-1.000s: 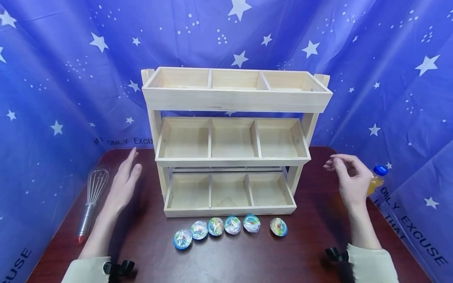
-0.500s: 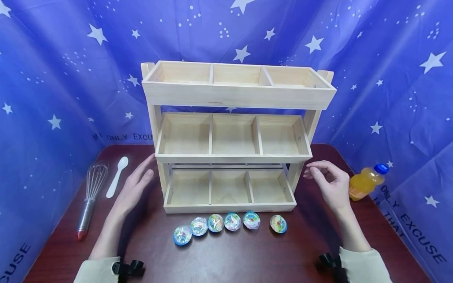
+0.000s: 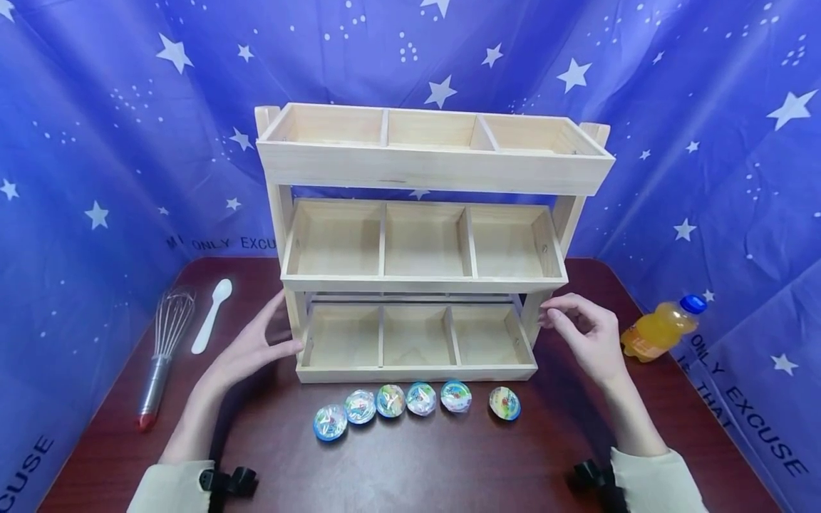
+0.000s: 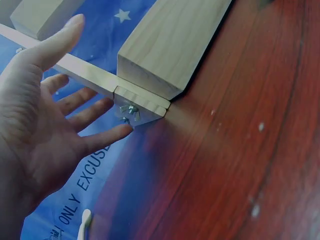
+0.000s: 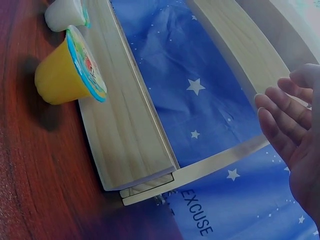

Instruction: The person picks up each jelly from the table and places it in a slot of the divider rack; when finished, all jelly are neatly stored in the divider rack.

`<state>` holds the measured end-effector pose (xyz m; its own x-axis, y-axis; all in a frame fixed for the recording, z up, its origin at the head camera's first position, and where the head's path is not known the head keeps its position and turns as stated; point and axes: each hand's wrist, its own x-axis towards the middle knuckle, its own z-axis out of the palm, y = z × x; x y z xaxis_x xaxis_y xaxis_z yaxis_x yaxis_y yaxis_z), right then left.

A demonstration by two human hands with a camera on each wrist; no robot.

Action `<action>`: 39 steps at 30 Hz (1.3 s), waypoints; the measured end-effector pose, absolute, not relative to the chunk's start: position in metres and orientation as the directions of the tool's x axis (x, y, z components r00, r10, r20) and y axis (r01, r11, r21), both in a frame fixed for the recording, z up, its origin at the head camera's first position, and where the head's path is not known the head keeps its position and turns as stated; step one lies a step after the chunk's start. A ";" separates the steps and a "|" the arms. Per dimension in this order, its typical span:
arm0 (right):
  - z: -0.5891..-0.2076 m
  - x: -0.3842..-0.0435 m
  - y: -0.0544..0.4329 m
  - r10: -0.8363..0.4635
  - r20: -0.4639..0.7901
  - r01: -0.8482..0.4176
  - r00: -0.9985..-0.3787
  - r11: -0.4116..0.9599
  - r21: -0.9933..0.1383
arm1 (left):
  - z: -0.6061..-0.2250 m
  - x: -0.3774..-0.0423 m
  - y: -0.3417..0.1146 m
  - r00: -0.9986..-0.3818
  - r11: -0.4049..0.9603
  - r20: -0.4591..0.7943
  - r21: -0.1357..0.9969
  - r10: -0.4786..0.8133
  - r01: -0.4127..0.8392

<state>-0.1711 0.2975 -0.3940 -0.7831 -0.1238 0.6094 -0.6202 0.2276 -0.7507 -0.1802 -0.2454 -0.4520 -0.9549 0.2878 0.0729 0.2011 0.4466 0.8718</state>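
A pale wooden rack [image 3: 423, 169] with three tiers, each split into three compartments, stands mid-table. My left hand [image 3: 246, 353] is at its left post, thumb spread from straight fingers. In the left wrist view, that hand [image 4: 47, 130] has its palm towards the rack's side, by a wing nut [image 4: 132, 109]; I cannot tell whether it touches. Beside the right post is my right hand [image 3: 590, 338], its fingers loosely bent and holding nothing. Several jelly cups [image 3: 421, 399] with blue rims lie before the bottom tier, one yellow cup [image 5: 57, 75] apart at the right.
On the left of the dark red table [image 3: 410, 470] lie a whisk [image 3: 163, 356] and a white spoon [image 3: 212, 317]. An orange drink bottle [image 3: 661, 329] with a blue cap lies tilted at the right. A blue starry curtain [image 3: 359, 57] surrounds the table.
Both hands have moved inward to the rack's sides, and the left thumb has spread. The spoon and the whole bottle have come into sight. The rack sits slightly higher in view.
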 end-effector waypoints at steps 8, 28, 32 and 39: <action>-0.395 -0.171 0.297 -0.149 0.592 -0.610 -0.792 0.248 -0.753 | -0.456 -0.178 -0.248 -0.944 0.549 0.037 0.806 0.327 0.222; -0.408 -0.164 0.288 -0.433 0.558 -0.704 -0.708 0.362 -0.611 | -0.462 -0.185 -0.254 -0.910 0.457 0.045 0.854 0.411 0.249; -0.412 -0.161 0.286 -0.526 0.512 -0.731 -0.679 0.418 -0.539 | -0.463 -0.184 -0.255 -0.914 0.474 0.035 0.847 0.403 0.242; -0.415 -0.154 0.283 -0.652 0.405 -0.752 -0.641 0.429 -0.500 | -0.462 -0.186 -0.257 -0.910 0.460 0.035 0.854 0.413 0.241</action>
<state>-0.1541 0.2832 -0.4148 -0.6411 -0.6516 0.4055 -0.7524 0.4293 -0.4996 -0.1856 -0.2570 -0.4622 -0.9102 0.4126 0.0349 0.2415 0.4604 0.8543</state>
